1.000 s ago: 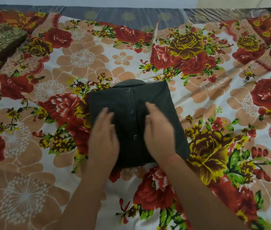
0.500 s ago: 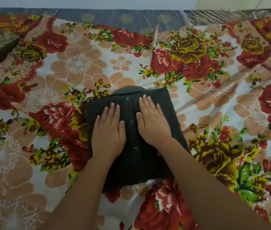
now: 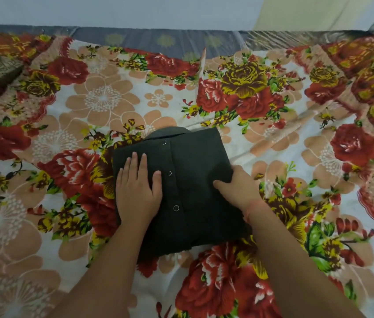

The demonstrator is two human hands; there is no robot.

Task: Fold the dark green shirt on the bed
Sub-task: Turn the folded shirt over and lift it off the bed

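Lying folded square, dark green shirt (image 3: 195, 171), snaps up, collar far edge

The dark green shirt (image 3: 192, 180) lay folded into a compact block on the floral bedsheet (image 3: 103, 104), collar away from the wearer, snaps showing. The left hand (image 3: 136, 191) pressed flat on its left half; the right hand (image 3: 238, 189) gripped its right edge (fingers tucked beneath, thumb on top).
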